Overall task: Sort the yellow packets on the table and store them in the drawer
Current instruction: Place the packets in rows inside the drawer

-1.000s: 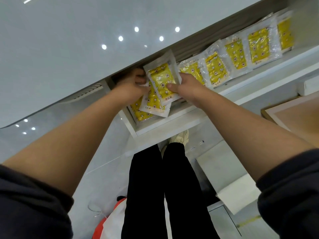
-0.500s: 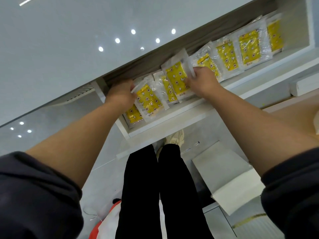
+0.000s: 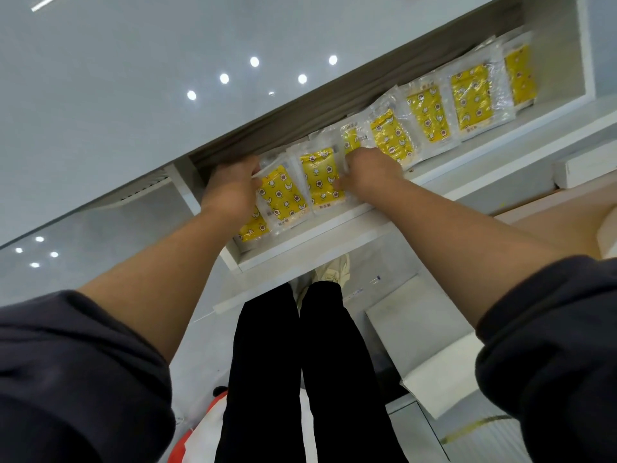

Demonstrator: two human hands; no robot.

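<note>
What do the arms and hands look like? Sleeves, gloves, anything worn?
Left hand and right hand are bare: no gloves, and no rings or watch visible. Left sleeve and right sleeve are dark grey soft fabric, bunched up near the elbows, leaving the forearms uncovered. No logos show.

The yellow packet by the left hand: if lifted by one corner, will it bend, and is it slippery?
Probably floppy: the yellow packet has thin clear film edges, wrinkled at the grip of the left hand. Likely slippery, since the film shines. It lies flat, so it should slide, not roll.
</note>
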